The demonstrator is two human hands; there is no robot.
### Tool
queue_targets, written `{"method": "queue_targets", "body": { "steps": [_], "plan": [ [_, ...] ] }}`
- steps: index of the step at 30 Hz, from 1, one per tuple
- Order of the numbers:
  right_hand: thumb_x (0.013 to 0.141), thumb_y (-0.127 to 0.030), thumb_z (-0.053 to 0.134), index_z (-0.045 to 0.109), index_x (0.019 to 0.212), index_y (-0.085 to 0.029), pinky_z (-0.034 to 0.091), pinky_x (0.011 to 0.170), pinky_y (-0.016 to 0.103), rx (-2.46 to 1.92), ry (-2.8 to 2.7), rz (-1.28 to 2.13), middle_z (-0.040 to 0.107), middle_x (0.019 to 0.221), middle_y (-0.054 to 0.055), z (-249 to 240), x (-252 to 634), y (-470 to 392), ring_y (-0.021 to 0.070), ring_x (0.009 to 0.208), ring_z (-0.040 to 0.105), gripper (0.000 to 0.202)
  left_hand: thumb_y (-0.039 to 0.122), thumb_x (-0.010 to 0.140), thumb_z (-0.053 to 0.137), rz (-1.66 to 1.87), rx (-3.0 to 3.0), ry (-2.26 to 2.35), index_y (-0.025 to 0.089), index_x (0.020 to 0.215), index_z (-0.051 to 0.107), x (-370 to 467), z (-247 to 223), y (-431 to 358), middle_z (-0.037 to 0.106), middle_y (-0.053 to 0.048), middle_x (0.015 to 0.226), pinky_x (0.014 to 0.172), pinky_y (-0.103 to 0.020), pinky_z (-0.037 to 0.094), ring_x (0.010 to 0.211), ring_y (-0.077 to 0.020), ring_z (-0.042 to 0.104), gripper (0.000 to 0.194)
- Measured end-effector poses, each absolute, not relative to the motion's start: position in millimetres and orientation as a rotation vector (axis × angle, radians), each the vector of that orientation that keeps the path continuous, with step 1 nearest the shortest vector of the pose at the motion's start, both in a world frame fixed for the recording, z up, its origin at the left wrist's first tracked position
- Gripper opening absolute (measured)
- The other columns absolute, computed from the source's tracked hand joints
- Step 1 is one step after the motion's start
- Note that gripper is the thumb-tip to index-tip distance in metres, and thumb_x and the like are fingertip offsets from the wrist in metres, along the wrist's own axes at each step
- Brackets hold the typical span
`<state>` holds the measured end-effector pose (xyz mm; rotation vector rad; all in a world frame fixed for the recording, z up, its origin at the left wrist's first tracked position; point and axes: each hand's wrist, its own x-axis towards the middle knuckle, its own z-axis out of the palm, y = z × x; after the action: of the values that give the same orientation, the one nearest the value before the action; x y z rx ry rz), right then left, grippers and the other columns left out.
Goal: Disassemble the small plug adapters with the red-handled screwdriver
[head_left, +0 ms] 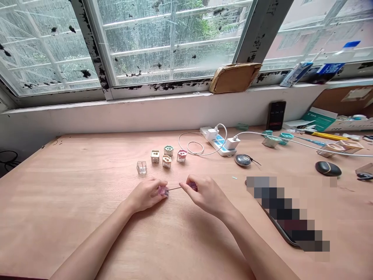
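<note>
My left hand (pixel 150 193) is closed around a small pink pencil sharpener (pixel 162 190), its fingers hiding part of it. From the other side, my right hand (pixel 205 192) grips a thin screwdriver (pixel 175 188) by a purplish handle, and the shaft's tip meets the sharpener. Just beyond my hands stand small two-hole sharpeners with clear bodies: a cream one (pixel 155 156), a green one (pixel 168 151), an orange one (pixel 167 161) and a red one (pixel 182 156). A clear, lidless sharpener case (pixel 142 167) is left of them.
A power strip (pixel 223 147) with white chargers and cable lies behind. To the right are a pixelated phone-like object (pixel 279 221), a black mouse-like object (pixel 328 168), a grey oval item (pixel 243 160), green cases (pixel 271 140), orange cases (pixel 330 149) and an upright phone (pixel 276 115).
</note>
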<state>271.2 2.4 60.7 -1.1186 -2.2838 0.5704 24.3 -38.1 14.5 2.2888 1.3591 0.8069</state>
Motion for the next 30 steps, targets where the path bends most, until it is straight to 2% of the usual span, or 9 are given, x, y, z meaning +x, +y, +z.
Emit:
{"method": "queue_targets", "body": {
  "steps": [4, 8, 13, 18, 23, 30],
  "plan": [
    [0.097, -0.045, 0.048, 0.053, 0.060, -0.020, 0.028, 0.052, 0.027, -1.152, -2.260, 0.589, 0.046, 0.050, -0.002, 54.3, 269.6, 7.0, 0.0129, 0.048, 0.041, 0.045, 0.027, 0.091, 0.068, 0.825, 2.297, 1.365, 0.022, 0.118, 0.063, 23.1, 11.9, -38.4, 0.073, -0.006, 0.107, 0.088, -0.033, 0.055, 0.098, -0.0206, 0.070, 0.028],
    [0.097, -0.055, 0.045, 0.061, 0.059, -0.019, 0.026, 0.050, 0.027, -1.155, -2.170, 0.705, 0.039, 0.048, -0.002, 47.1, 268.4, 14.1, 0.0125, 0.047, 0.037, 0.055, 0.019, 0.090, 0.067, 0.915, 2.399, 1.331, 0.023, 0.120, 0.063, 19.3, 9.0, -36.0, 0.072, -0.008, 0.116, 0.092, -0.036, 0.057, 0.105, -0.0212, 0.069, 0.031],
    [0.094, -0.066, 0.044, 0.053, 0.055, -0.020, 0.027, 0.048, 0.026, -1.168, -1.937, 0.718, 0.033, 0.050, -0.003, 40.8, 271.0, 22.3, 0.0120, 0.048, 0.035, 0.061, 0.020, 0.095, 0.062, 1.289, 2.480, 1.348, 0.024, 0.127, 0.061, 3.6, 17.0, -30.2, 0.068, -0.011, 0.125, 0.096, -0.038, 0.059, 0.114, -0.0225, 0.068, 0.033],
    [0.092, -0.069, 0.047, 0.055, 0.058, -0.019, 0.027, 0.048, 0.027, -1.154, -1.895, 0.743, 0.034, 0.052, -0.003, 31.5, 268.8, 26.8, 0.0126, 0.049, 0.035, 0.061, 0.022, 0.098, 0.058, 1.638, 2.403, 1.656, 0.027, 0.136, 0.056, -25.0, 28.1, -22.5, 0.067, -0.010, 0.131, 0.103, -0.042, 0.056, 0.121, -0.0233, 0.065, 0.038],
    [0.091, -0.069, 0.046, 0.060, 0.059, -0.018, 0.029, 0.050, 0.026, -1.158, -1.930, 0.739, 0.037, 0.052, -0.002, 23.2, 261.3, 27.6, 0.0126, 0.049, 0.037, 0.062, 0.019, 0.098, 0.055, 1.596, 2.323, 1.749, 0.025, 0.134, 0.055, -44.4, 16.4, -11.4, 0.068, -0.009, 0.128, 0.106, -0.045, 0.053, 0.123, -0.0231, 0.063, 0.036],
    [0.090, -0.068, 0.048, 0.059, 0.058, -0.018, 0.030, 0.052, 0.027, -1.180, -1.912, 0.743, 0.036, 0.053, -0.002, 19.8, 257.9, 28.2, 0.0130, 0.050, 0.038, 0.060, 0.018, 0.097, 0.056, 1.368, 2.366, 1.669, 0.023, 0.124, 0.065, -41.7, 4.3, -4.1, 0.068, -0.010, 0.128, 0.103, -0.043, 0.053, 0.121, -0.0233, 0.062, 0.029]
  ]
}}
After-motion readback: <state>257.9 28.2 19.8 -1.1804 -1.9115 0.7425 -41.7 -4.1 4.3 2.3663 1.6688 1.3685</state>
